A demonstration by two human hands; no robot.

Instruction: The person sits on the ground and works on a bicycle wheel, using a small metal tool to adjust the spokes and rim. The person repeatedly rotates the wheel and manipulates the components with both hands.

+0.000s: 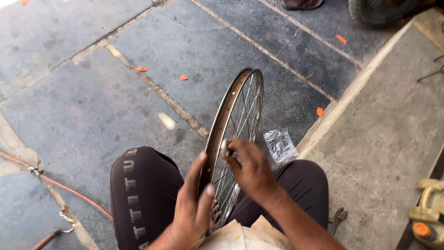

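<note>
I've got the wheel (236,139) upright in the lower middle of the frame, between the knees; my left hand (192,208) is wrapped round the rim at its near edge, thumb pressed on the outer side, while my right hand (252,171) reaches into the spokes (244,113), fingertips pinching a small part at the hub. Best, I judge, to keep the rim steady with the left and turn gently with the right; a clear packet (280,146) lies just right of the wheel; pliers (338,217) sit lower right.
</note>
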